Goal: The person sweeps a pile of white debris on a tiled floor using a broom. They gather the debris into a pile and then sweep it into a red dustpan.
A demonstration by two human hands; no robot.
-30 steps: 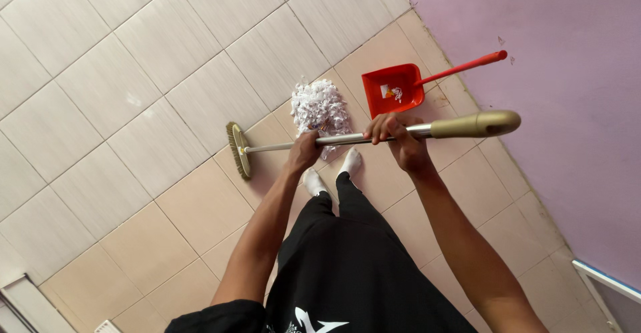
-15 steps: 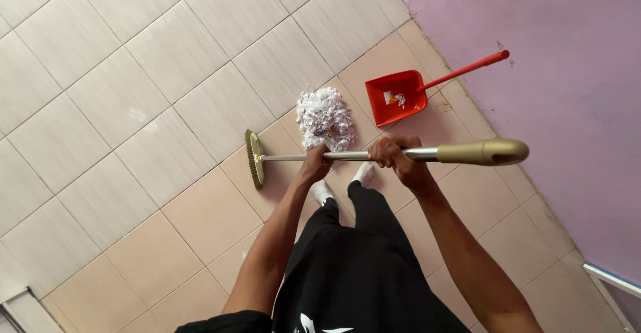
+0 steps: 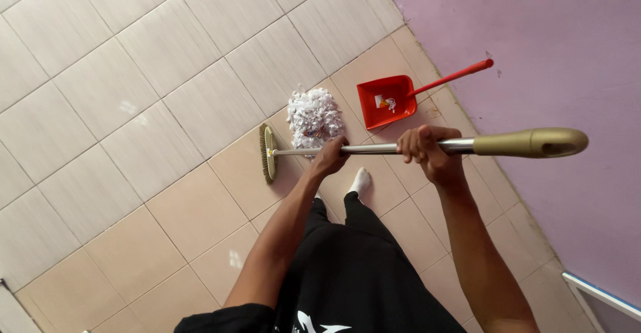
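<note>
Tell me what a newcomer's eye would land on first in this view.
The long broom stretches across the middle, gripped by the left hand lower on the metal shaft and the right hand nearer the gold handle end. Just beyond it, a heap of shredded white paper sits on the tiled floor. A bright red dustpan lies beside the heap, close to the purple wall.

Open tiled floor point(image 3: 133, 106) is stretching wide to the left of the broom head point(image 3: 268, 153). Right side is closing in: purple wall point(image 3: 534, 39) is running close, red dustpan point(image 3: 387, 101) is lying against it, shredded paper pile point(image 3: 314, 116) sitting just beside the dustpan.
</note>
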